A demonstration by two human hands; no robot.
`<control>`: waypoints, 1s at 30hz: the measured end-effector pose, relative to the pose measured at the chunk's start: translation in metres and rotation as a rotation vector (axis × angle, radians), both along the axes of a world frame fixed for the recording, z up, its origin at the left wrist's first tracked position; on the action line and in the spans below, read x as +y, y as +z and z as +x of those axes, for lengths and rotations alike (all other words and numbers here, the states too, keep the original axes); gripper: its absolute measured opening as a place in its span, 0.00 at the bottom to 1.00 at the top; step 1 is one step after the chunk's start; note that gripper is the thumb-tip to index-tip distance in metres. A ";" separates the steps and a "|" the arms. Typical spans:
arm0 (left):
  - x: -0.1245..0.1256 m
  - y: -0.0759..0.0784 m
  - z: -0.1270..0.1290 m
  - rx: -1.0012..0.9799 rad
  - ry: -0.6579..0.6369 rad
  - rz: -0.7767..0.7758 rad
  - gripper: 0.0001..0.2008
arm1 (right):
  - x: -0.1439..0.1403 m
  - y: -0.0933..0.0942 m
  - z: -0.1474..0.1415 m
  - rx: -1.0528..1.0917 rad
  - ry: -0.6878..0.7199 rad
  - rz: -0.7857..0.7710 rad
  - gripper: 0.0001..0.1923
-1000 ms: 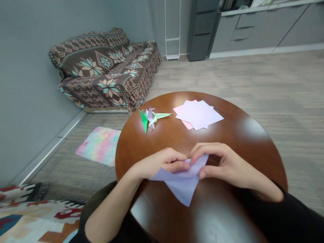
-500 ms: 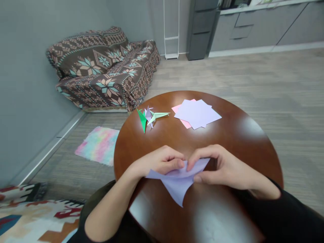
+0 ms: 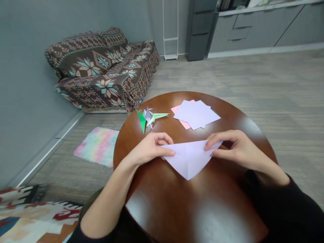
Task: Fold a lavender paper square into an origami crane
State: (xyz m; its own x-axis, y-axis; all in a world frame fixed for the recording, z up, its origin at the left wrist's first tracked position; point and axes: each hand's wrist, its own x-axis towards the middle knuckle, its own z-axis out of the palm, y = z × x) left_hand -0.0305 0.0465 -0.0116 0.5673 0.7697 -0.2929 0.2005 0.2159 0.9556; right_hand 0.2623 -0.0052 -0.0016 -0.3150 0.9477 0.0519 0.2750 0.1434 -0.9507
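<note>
A round brown table (image 3: 162,209) is noted as the carrying surface. Over its middle, a lilac paper sheet (image 3: 188,160), folded to a triangle, is held with its long side toward the far edge and one corner pointed at the near edge; whether that corner is touching cannot be told. By the far edge, a stack of loose sheets (image 3: 196,114) is seen. The sheet's left corner is pinched by the left hand (image 3: 153,148), its right corner by the right hand (image 3: 233,146). Three folded paper figures (image 3: 148,116) are grouped near the far-left edge. Handling estimate: light, pliable, easily creased; best taken gently at the corners.
</note>
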 end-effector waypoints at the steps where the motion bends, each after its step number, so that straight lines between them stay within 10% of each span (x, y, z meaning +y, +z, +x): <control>1: 0.001 -0.003 0.000 -0.017 0.090 0.005 0.20 | 0.001 0.000 0.001 -0.015 -0.004 0.009 0.07; 7: -0.001 -0.008 0.007 -0.368 0.552 0.139 0.33 | -0.003 -0.001 -0.005 -0.038 -0.146 0.081 0.11; 18: -0.034 -0.004 0.023 -0.459 0.319 0.002 0.14 | -0.015 -0.003 -0.033 0.071 -0.466 0.048 0.09; 23: -0.034 0.001 0.018 -0.399 0.146 0.059 0.36 | -0.016 -0.001 -0.036 0.080 -0.460 0.041 0.09; 30: -0.035 0.002 0.024 -0.169 0.420 0.317 0.13 | -0.022 -0.001 -0.047 0.103 -0.361 0.083 0.08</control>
State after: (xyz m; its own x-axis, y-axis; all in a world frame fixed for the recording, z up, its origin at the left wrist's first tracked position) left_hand -0.0063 0.0115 -0.0092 0.2111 0.9757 0.0585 -0.0031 -0.0592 0.9982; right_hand 0.2154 -0.0267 -0.0029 0.0492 0.9879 0.1470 0.2257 0.1323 -0.9652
